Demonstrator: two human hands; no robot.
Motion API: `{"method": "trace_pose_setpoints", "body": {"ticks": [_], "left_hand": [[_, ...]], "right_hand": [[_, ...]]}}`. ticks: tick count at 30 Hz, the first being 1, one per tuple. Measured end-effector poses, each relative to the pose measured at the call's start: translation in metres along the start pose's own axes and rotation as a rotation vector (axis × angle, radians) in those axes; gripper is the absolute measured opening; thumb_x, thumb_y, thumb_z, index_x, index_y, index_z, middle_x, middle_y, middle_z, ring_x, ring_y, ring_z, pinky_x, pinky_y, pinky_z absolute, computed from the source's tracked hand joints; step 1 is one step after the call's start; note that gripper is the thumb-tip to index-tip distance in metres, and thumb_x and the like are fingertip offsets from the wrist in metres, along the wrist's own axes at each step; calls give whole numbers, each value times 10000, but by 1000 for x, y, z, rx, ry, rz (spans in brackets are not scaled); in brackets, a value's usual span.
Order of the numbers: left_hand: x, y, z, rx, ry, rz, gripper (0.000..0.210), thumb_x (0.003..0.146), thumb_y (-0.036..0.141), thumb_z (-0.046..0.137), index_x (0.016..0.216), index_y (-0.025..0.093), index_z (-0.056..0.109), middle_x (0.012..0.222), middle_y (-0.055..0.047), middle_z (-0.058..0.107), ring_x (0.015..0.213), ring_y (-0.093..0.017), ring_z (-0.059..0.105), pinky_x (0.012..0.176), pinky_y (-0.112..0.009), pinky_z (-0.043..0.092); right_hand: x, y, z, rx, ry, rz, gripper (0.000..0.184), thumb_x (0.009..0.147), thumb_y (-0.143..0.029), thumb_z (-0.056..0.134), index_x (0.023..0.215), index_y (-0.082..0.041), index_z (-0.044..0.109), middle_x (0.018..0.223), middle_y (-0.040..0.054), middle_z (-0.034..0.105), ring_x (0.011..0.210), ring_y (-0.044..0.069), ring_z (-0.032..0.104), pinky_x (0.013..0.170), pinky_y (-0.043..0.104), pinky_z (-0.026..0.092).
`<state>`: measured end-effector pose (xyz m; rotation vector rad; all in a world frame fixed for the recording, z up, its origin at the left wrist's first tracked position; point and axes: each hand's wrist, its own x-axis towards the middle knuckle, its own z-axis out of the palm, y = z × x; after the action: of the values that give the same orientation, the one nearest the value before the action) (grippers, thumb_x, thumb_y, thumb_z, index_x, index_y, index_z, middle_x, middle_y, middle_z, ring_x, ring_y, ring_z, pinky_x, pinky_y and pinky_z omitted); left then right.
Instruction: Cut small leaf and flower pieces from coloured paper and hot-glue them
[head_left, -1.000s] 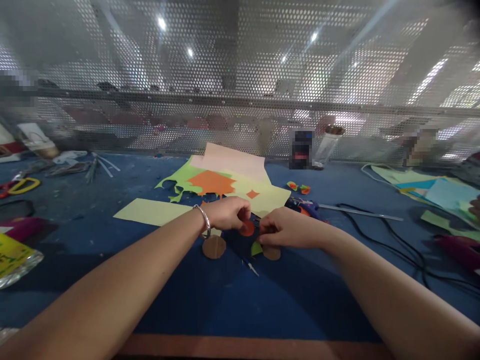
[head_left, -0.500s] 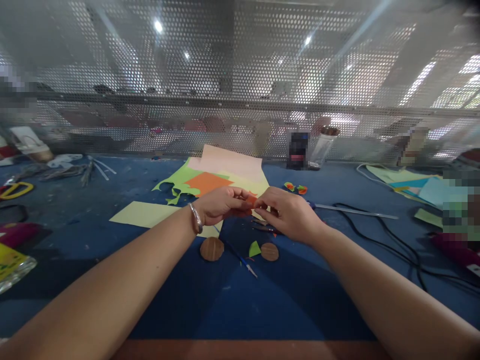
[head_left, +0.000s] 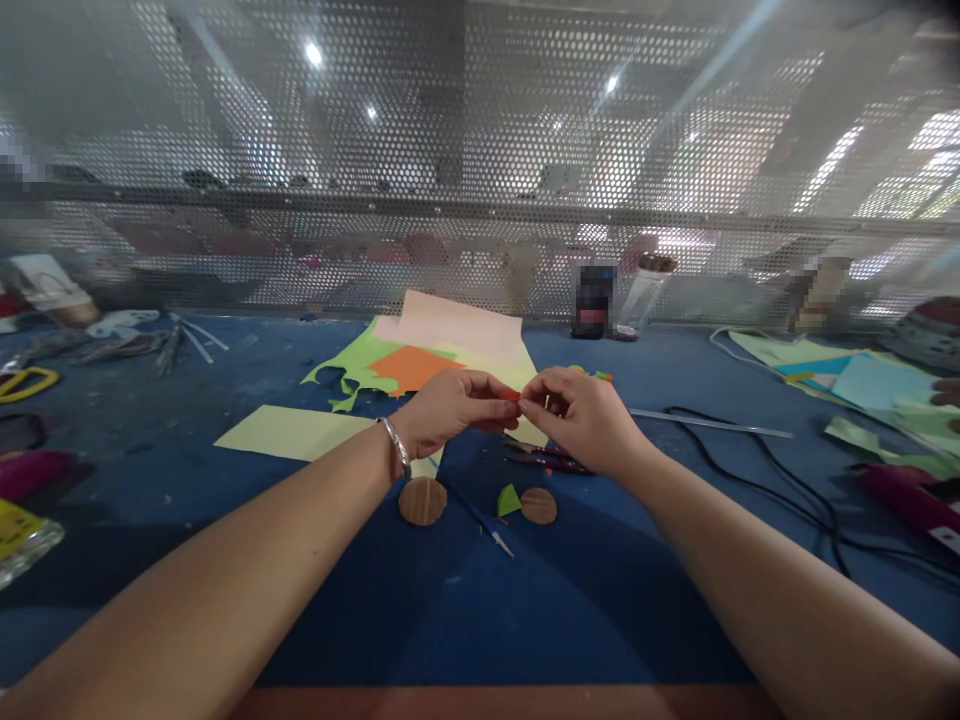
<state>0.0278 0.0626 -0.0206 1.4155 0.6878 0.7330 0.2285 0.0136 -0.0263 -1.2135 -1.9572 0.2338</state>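
Observation:
Between the fingertips of both hands is a small piece of orange paper, mostly covered by the fingers. My left hand, with a silver bracelet at the wrist, pinches it from the left. My right hand pinches its right end. Below the hands lie two round brown cardboard discs, a left disc and a right disc. A folded green paper piece touches or nearly touches the right disc. Nearby rests a blue pen-like tool. Dark red-handled scissors lie partly under my right hand.
Behind the hands are sheets of pink paper, orange paper and cut green paper. A pale strip lies left. Right are a glue stick, a black cord, a magenta glue gun and another person's hand.
My right hand has shifted slightly right and up, now covering more of the small orange-green pieces behind it. The orange paper stays between both hands. Another person's fingers show at the right edge.

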Motion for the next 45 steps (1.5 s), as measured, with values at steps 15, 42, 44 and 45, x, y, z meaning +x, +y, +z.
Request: {"method": "trace_pose_setpoints", "body": {"ticks": [15,42,44,45], "left_hand": [[-1,2,6,98,64,74,274,768,355,845,870,126,735,826,-59,764,737,-150,728,760,-303,579],[-6,1,9,730,162,286,25,778,216,625,769,194,623,622,24,619,585,-133,529,580,-261,389],[-6,1,11,728,178,305,18,774,211,620,761,199,616,620,22,608,590,-134,518,581,-262,384],[-6,1,12,731,185,318,18,771,211,619,758,199,615,619,23,600,592,-134,510,580,-263,380]], "right_hand": [[2,0,0,-23,56,12,76,870,-238,649,816,-185,651,769,7,630,591,113,507,567,255,391],[0,0,5,85,-54,52,87,865,-264,626,815,-193,625,704,-17,590,573,114,499,544,253,383],[-1,-2,7,108,-51,42,75,854,-249,619,803,-194,617,693,-17,574,584,120,503,545,254,380],[-1,-2,7,121,-46,36,69,848,-239,614,795,-196,612,684,-18,562,589,122,502,546,254,377]]}}
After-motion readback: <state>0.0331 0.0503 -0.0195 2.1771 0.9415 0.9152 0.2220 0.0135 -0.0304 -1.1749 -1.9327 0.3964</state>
